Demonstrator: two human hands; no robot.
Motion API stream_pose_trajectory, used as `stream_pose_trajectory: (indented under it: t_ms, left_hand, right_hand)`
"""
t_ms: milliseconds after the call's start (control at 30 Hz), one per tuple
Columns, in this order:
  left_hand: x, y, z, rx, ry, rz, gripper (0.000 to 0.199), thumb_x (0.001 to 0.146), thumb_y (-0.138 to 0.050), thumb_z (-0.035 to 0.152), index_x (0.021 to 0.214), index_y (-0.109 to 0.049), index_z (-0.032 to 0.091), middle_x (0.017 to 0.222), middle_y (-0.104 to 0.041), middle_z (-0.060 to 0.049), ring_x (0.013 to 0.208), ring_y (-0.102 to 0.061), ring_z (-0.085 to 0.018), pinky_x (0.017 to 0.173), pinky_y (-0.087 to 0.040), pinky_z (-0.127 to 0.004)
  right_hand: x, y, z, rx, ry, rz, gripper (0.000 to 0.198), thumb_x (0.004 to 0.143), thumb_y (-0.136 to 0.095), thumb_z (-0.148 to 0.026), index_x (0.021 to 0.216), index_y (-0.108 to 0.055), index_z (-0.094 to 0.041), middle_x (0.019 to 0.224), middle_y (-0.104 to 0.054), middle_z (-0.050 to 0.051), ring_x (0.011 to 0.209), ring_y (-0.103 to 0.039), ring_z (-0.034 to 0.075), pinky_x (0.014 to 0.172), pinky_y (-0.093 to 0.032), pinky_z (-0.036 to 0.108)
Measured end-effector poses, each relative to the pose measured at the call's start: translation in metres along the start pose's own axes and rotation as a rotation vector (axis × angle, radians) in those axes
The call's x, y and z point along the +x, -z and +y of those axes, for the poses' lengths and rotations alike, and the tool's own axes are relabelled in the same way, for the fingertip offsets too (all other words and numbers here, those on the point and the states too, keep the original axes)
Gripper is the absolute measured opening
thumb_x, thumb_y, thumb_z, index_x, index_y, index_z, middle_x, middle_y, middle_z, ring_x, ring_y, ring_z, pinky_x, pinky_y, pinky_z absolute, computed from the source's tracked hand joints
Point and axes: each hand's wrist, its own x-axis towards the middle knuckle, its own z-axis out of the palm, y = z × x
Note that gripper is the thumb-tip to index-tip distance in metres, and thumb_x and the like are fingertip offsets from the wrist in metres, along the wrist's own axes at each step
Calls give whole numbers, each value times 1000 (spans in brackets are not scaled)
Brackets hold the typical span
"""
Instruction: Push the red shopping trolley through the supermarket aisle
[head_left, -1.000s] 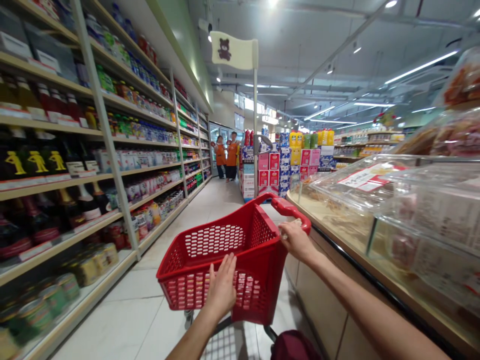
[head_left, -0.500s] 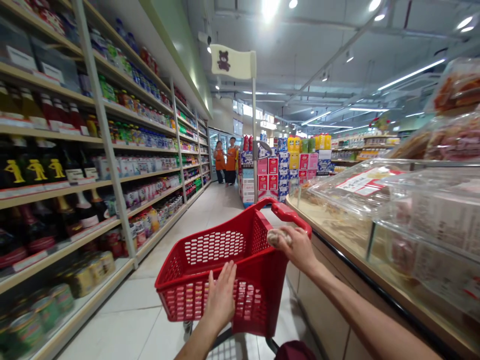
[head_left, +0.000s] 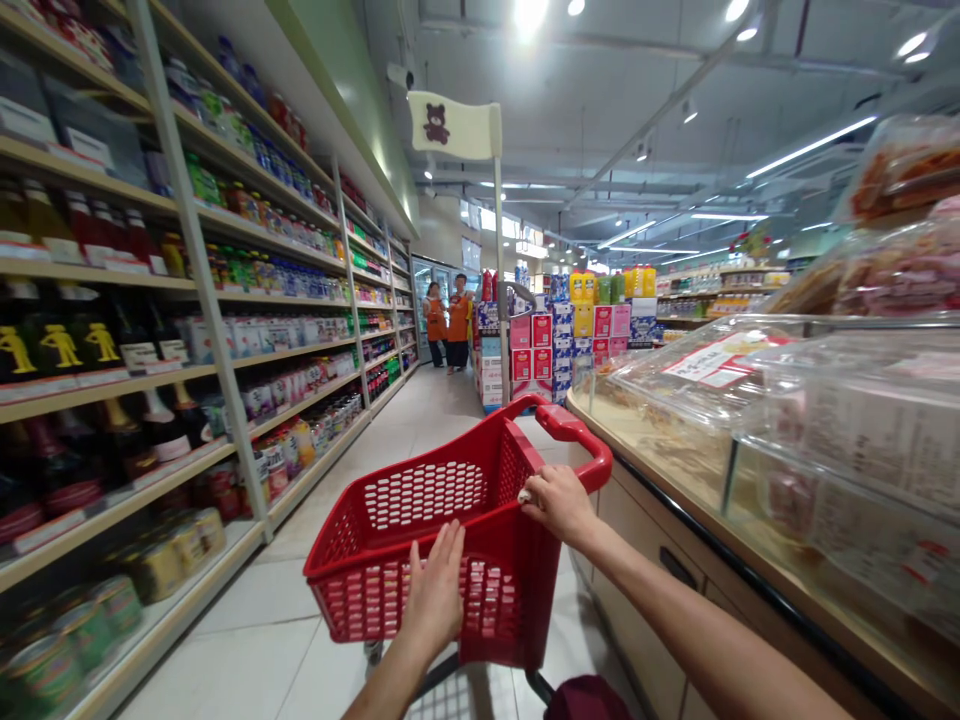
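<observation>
A red plastic shopping cart [head_left: 420,540] with holes in its walls stands in front of me, its handle [head_left: 574,425] toward the right. My left hand [head_left: 435,590] lies flat against the near side of the basket, fingers stretched out and apart. At the basket's near right corner, my right hand [head_left: 559,505] is closed around a crumpled pale cloth [head_left: 524,496] and presses it on the top rim. Only a small bit of the cloth shows past the fingers; the rest is hidden.
Shelves of bottles and cans [head_left: 187,330] line the left side. A glass-edged counter [head_left: 720,460] with packaged food runs along the right. Two people in orange vests [head_left: 450,318] stand down the aisle, near stacked drink boxes [head_left: 532,350].
My right hand has slid from beside the handle down and left along the rim, and the cloth is now mostly covered by its fingers. My left hand stays against the basket side.
</observation>
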Motion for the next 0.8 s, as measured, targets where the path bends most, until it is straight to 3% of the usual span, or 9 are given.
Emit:
stream_pose_trajectory:
  t_ms: [100,200,267,367,533,633,733,800]
  left_hand:
    - [-2,-1,-3,26,-4,-3,85,52,-30,-3,134,-16,16,143,-14,-2,131,-11,-15,106,-7,-49]
    - [-4,-2,-3,7,-15,10,85,53,-31,-1,134,-15,15,143,-13,-2,131,-11,-16,106,-8,-49]
    - [-5,-1,-1,-22,-11,10,84,53,-32,0,134,-15,15,143,-13,-2,131,-10,-16,106,-8,-49]
    - [-5,2,3,-48,10,-6,84,54,-33,0,134,-15,15,143,-14,-2,131,-11,-16,106,-7,-48]
    - [-3,1,1,-29,23,-13,85,52,-32,-2,134,-16,16,143,-14,-2,131,-10,-15,106,-7,-47]
    - [-3,-1,-1,-24,22,1,86,52,-31,-3,134,-15,17,143,-13,-1,131,-9,-15,106,-7,-47]
    - [-2,1,0,-59,21,-2,85,53,-32,-2,134,-16,17,143,-14,-2,131,-10,-15,106,-6,-47]
    - [-2,3,2,-91,26,-19,83,54,-33,-1,134,-17,16,143,-13,-2,131,-10,-15,106,-7,-47]
  right_hand:
    - [1,16,25,160,109,17,9,74,-52,-16,74,-60,-20,81,-60,3,77,-54,14,71,-40,25]
    - [0,40,60,162,39,147,11,71,-49,-11,70,-58,-17,90,-60,6,85,-54,16,75,-41,27]
    - [-2,51,72,93,13,134,13,70,-47,-9,65,-57,-17,88,-60,7,86,-53,17,76,-40,29]
    - [-4,48,58,89,78,16,17,67,-45,-6,63,-56,-18,81,-60,5,82,-54,16,74,-41,28]
    - [-2,21,17,118,109,-12,7,66,-51,-12,65,-54,-18,80,-58,4,79,-53,16,75,-41,28]
    - [1,25,34,130,91,19,13,69,-45,-9,70,-54,-18,83,-58,4,81,-53,15,75,-41,27]
    - [0,34,59,54,-50,112,24,66,-39,-1,77,-55,-16,83,-58,6,81,-53,16,77,-41,28]
    - [-2,30,59,7,-115,127,26,67,-39,0,78,-56,-15,82,-59,6,80,-54,17,77,-40,29]
